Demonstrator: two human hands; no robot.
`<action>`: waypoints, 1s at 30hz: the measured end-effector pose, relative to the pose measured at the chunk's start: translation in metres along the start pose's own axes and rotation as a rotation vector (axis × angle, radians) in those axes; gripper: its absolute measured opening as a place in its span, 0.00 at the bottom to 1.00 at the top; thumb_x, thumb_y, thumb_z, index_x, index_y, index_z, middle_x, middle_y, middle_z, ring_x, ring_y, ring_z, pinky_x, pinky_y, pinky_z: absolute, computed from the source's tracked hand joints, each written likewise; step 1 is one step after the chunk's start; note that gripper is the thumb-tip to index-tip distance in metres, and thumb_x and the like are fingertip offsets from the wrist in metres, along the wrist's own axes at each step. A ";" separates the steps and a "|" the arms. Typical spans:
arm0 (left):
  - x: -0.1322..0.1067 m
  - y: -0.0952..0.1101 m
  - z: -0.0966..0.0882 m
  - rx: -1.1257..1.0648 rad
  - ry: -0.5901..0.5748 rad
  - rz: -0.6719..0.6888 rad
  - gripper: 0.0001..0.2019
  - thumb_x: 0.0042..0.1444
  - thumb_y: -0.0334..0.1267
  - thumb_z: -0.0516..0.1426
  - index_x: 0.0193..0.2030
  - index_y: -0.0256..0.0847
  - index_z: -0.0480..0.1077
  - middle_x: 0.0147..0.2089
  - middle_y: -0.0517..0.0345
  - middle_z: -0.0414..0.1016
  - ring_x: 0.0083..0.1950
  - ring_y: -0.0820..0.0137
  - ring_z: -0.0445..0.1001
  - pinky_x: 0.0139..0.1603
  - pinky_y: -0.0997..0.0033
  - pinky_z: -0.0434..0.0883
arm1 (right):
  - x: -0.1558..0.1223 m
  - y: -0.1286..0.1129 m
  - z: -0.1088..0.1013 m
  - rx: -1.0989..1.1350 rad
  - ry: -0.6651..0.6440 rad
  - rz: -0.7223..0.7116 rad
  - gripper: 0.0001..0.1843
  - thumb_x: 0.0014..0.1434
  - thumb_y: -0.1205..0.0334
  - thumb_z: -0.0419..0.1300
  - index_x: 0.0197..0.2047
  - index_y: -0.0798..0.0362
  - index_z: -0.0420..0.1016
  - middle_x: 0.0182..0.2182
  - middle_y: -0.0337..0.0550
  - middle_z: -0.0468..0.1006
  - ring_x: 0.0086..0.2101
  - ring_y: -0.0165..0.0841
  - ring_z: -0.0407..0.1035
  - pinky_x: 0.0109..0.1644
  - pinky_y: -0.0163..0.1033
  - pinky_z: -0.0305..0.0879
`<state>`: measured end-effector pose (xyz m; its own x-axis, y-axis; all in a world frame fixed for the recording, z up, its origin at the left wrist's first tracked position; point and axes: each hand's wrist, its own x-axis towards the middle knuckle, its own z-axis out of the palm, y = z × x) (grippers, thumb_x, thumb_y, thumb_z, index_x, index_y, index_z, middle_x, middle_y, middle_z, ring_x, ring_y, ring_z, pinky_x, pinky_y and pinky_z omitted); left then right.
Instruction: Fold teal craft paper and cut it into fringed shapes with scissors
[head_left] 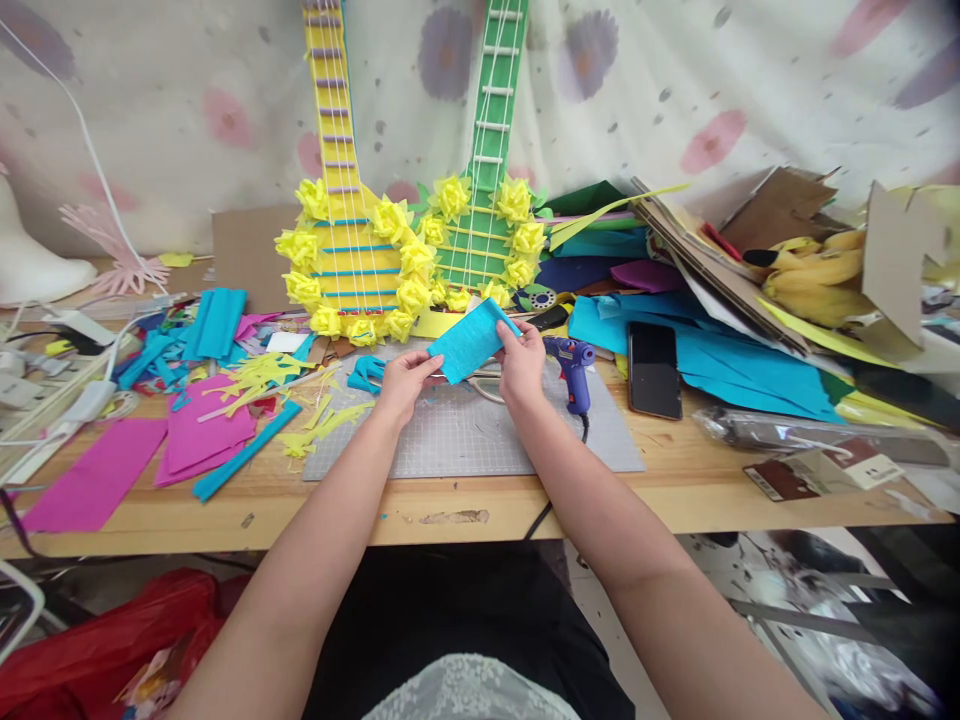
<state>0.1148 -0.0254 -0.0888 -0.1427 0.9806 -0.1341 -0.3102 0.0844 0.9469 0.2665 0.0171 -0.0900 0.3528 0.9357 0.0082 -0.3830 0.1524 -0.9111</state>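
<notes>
A rectangle of blue crepe paper (466,343) is stretched between my two hands, tilted up toward the right. My left hand (407,382) pinches its lower left corner. At its upper right end, my right hand (520,358) grips the edge, which looks folded or curled over. Below the paper lies a grey cutting mat (442,450). Scissors with blue handles (367,374) rest on the mat, partly hidden behind my hands and the paper. A blue glue gun (574,372) stands just right of my right hand.
Behind the mat stand a yellow paper guitar (356,260) and a green one (480,240), both edged with yellow paper flowers. Pink sheets (97,475) and coloured scraps cover the left side. At right are a phone (654,370), blue paper (742,350) and cardboard (787,210).
</notes>
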 end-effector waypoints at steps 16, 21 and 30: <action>-0.006 0.004 0.005 -0.212 -0.222 0.017 0.13 0.44 0.41 0.65 0.35 0.41 0.69 0.37 0.56 0.78 0.45 0.65 0.77 0.45 0.66 0.73 | -0.002 0.004 -0.001 -0.146 -0.062 0.035 0.16 0.45 0.58 0.62 0.36 0.48 0.60 0.20 0.28 0.66 0.21 0.27 0.63 0.27 0.36 0.68; -0.002 0.002 0.004 -0.252 -0.139 0.042 0.10 0.44 0.38 0.64 0.32 0.41 0.68 0.34 0.59 0.77 0.38 0.71 0.76 0.38 0.73 0.73 | -0.003 0.001 0.001 -0.075 -0.095 0.049 0.13 0.47 0.58 0.62 0.36 0.50 0.67 0.23 0.32 0.71 0.26 0.29 0.68 0.32 0.37 0.71; -0.010 0.013 0.004 -0.200 -0.194 0.014 0.13 0.44 0.42 0.66 0.35 0.42 0.69 0.32 0.58 0.76 0.35 0.69 0.76 0.36 0.71 0.72 | -0.001 -0.010 0.005 0.221 -0.235 0.430 0.03 0.49 0.69 0.59 0.27 0.52 0.68 0.22 0.37 0.74 0.27 0.31 0.71 0.34 0.37 0.73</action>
<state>0.1158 -0.0335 -0.0744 0.0282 0.9986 -0.0450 -0.4912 0.0531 0.8694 0.2652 0.0159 -0.0789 -0.0666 0.9705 -0.2316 -0.6306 -0.2209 -0.7440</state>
